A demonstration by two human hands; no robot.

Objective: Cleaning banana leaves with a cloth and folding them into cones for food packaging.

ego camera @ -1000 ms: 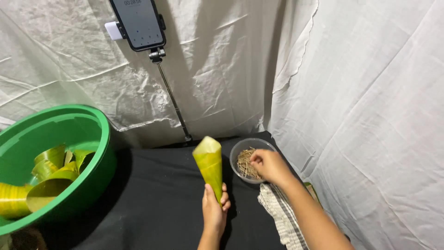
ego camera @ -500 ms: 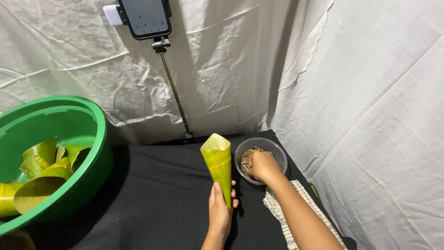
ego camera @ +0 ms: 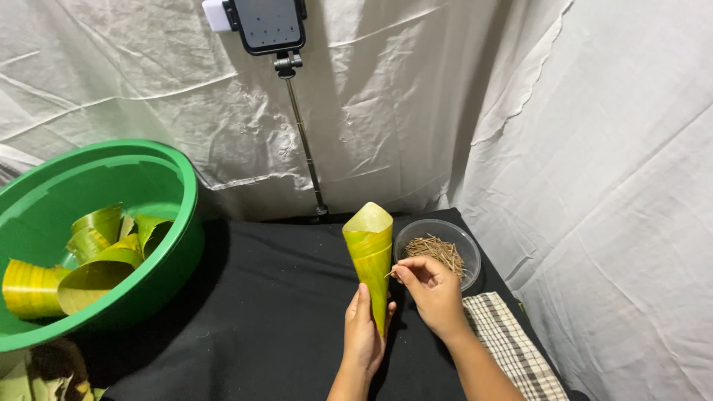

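Observation:
My left hand (ego camera: 363,333) grips the lower tip of a green leaf cone (ego camera: 369,256) and holds it upright, open end up, over the black cloth. My right hand (ego camera: 432,291) is just right of the cone, its fingertips pinching a thin wooden stick (ego camera: 391,273) that points at the cone's side. A small clear bowl (ego camera: 459,239) of more brown sticks sits right behind that hand.
A big green basin (ego camera: 160,178) at the left holds several rolled leaf cones (ego camera: 96,256). A phone on a thin stand (ego camera: 304,148) rises at the back. A checked cloth (ego camera: 505,341) lies at the right on the black cloth (ego camera: 267,312). White sheets hang all around.
My right hand has come out of the stick bowl with a stick and moved left to the cone. The view has shifted slightly.

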